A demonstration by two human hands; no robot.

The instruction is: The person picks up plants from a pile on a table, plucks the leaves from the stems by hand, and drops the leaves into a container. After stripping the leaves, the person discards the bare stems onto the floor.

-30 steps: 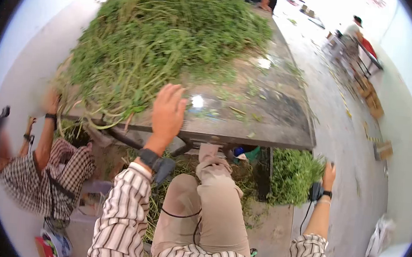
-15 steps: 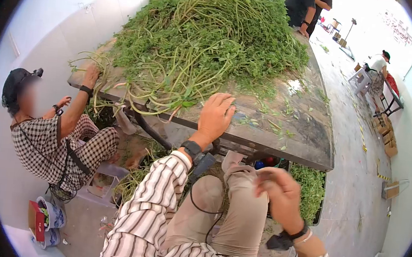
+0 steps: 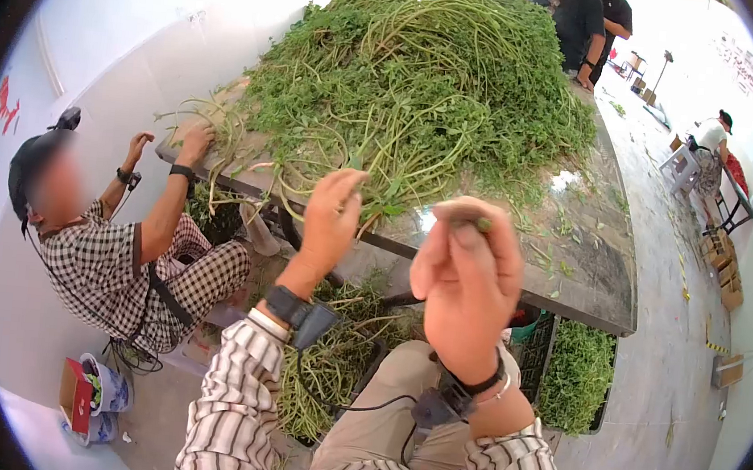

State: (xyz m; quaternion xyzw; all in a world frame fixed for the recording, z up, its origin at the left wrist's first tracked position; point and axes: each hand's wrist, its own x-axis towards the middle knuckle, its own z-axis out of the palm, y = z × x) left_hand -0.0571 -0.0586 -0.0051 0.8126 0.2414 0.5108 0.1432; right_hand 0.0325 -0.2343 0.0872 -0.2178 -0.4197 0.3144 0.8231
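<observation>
My left hand [image 3: 328,222] is over the near table edge, beside loose green stems [image 3: 408,180]. Its thumb stands apart from its bent fingers, and I see nothing held in it. Closer to the camera, my right hand [image 3: 472,284] is raised with curled fingers closed, and a small green piece [image 3: 483,225] shows between them. Behind both hands, a large heap of leafy green plants [image 3: 427,69] covers much of the dark table [image 3: 592,276].
At the left, a seated person [image 3: 98,246] in checked clothes has a hand on stems at the table corner. Under the table are more stems [image 3: 318,391] and a black crate [image 3: 601,416] of greens. Other people stand behind the heap; another is at far right.
My left hand has left the tabletop and moved left and nearer. My right hand has risen in front of the table edge, its fingers closed. The view has shifted.
</observation>
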